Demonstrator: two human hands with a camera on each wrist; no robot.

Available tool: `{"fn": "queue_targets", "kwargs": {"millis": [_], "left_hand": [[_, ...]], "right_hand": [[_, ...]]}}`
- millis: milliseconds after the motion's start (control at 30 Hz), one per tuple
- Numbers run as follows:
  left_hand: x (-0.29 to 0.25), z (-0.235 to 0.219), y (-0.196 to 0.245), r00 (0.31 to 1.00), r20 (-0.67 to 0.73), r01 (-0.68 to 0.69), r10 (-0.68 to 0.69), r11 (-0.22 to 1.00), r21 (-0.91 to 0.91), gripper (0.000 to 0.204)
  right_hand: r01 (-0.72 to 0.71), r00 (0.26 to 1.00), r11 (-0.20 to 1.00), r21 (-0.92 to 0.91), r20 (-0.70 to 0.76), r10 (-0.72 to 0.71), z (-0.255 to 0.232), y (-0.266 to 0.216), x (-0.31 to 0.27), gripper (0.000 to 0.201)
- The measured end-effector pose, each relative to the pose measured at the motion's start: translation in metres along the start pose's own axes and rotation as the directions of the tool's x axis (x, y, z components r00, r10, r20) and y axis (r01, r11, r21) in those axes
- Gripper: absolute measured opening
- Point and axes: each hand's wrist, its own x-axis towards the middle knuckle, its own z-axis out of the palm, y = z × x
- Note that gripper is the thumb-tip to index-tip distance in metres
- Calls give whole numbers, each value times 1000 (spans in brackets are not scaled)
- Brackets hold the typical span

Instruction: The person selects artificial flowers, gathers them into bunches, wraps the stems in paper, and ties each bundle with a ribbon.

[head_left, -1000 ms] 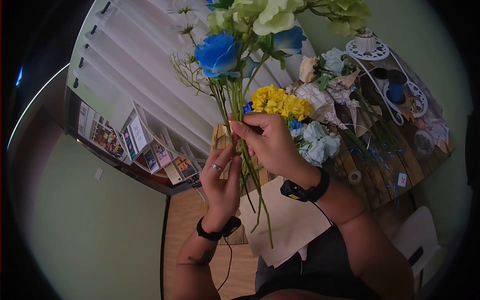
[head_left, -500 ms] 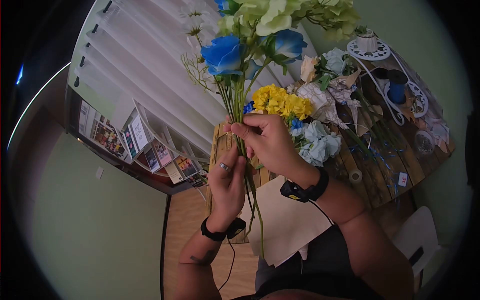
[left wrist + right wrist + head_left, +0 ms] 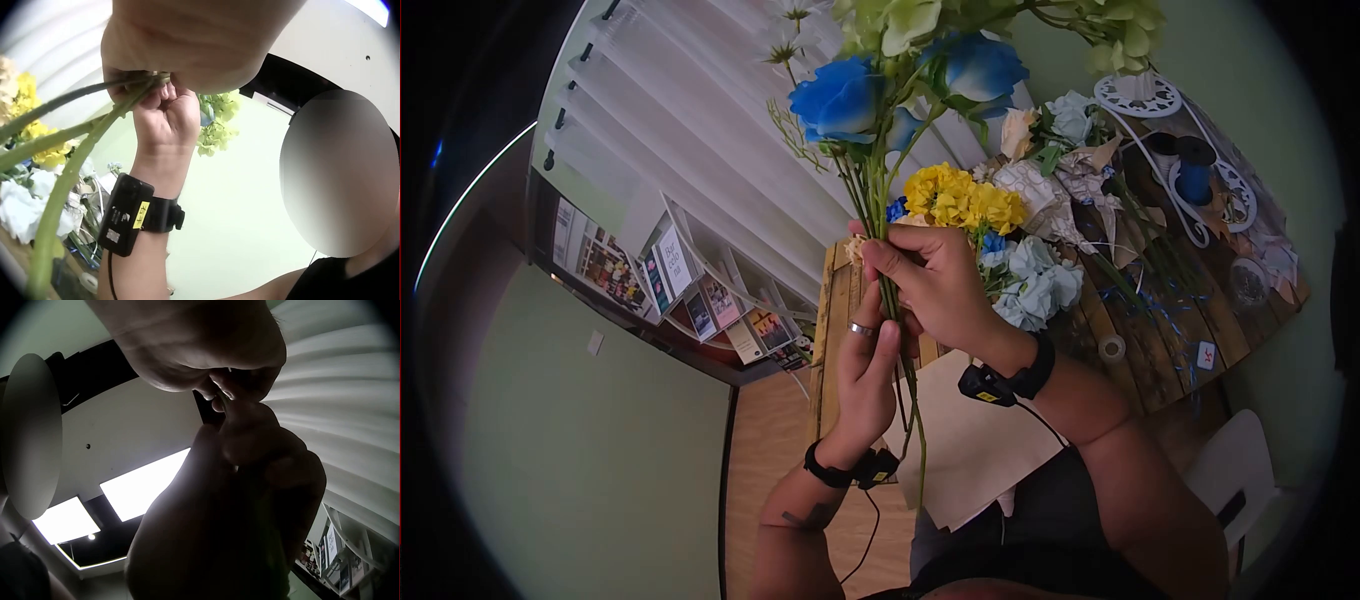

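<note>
While both hands are on its thin green stems, the bunch of flowers (image 3: 877, 185) stands nearly upright, its heads toward twelve o'clock in the head view. Large blue blooms (image 3: 835, 100), paler in places, sit below ruffled pale-green blooms (image 3: 910, 25), and bare stem ends hang toward six o'clock. The right hand (image 3: 945, 285) pinches the stems between thumb and fingers; toward its seven o'clock, the left hand (image 3: 865, 375) seems to grip them lower down with bent fingers, though the right wrist view is too dark to settle each fingertip. From the right hand, yellow flowers (image 3: 965, 200) lie toward one o'clock, pale-blue flowers (image 3: 1040, 285) toward three and a sheet of brown paper (image 3: 980, 440) toward five. Compared with a second ago, the left hand has moved in toward three o'clock, closer around the stems, and their lower ends have drawn together.
</note>
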Motion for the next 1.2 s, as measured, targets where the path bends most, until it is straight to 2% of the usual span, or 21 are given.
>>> {"fn": "queue_targets", "kwargs": {"millis": [67,133,167,233,300,333,367,400,500,633,667,700,800,833,900,933,1000,1033,1067,1100,1200], "left_hand": [[-4,6,-3,998,-31,56,-58,997,-60,52],[-7,8,-2,979,37,204,-201,946,-251,44],[-8,7,-4,966,89,259,-244,921,-289,37],[-11,11,-13,968,122,249,-221,916,-314,35],[-15,13,-15,969,152,237,-195,911,-338,33],[-17,14,-15,960,182,273,-214,867,-417,30],[-19,14,-15,949,215,309,-231,815,-490,29],[-20,15,-14,949,216,309,-230,815,-490,29],[-21,15,-13,942,232,334,-243,746,-577,27],[-21,8,-10,907,334,420,-258,632,-651,25],[-21,7,-11,894,375,446,-246,581,-681,24],[-21,7,-10,895,374,444,-244,583,-681,24],[-22,7,-11,887,401,458,-228,538,-708,24],[-22,8,-11,889,404,453,-216,543,-707,24],[-22,9,-12,891,406,447,-203,548,-707,24],[-22,10,-12,897,389,437,-209,558,-706,24],[-23,14,-12,904,371,423,-212,568,-706,24],[-24,18,-12,922,302,385,-240,624,-680,24],[-25,21,-13,937,231,349,-262,677,-648,24],[-26,24,-14,937,232,349,-261,677,-648,24],[-29,31,-20,955,170,293,-241,702,-649,25]], "right_hand": [[11,1000,1000,7,-10,-10,-1,0,2,30],[24,999,1000,14,-23,-23,-4,-1,4,28],[30,999,998,-52,-13,-31,-6,-2,5,27],[40,999,992,-117,-1,-41,-8,-3,5,29],[-76,997,993,-92,17,77,-9,-4,4,35],[-74,997,993,-93,18,76,-8,0,6,35],[12,999,994,-109,42,-8,-8,7,8,33],[99,994,988,-122,67,-91,-8,11,9,31],[49,994,977,-207,104,-28,-11,5,9,30],[30,993,984,-174,116,-10,-13,14,12,36],[38,994,996,-86,101,-30,-10,16,12,37],[47,995,999,3,84,-47,-9,16,13,43],[-4,978,998,-55,208,15,-15,13,15,45],[-5,978,999,-54,208,17,-14,13,15,45],[-162,959,940,299,274,78,-12,15,14,45],[-163,958,940,299,274,79,-10,15,13,45],[-281,938,849,447,315,144,-8,12,12,45],[-281,938,850,446,316,144,-8,11,11,45],[-343,913,780,524,381,146,-8,10,10,45],[-406,885,698,590,444,139,-8,9,10,45],[-434,866,687,583,479,140,-8,15,9,45]]}}
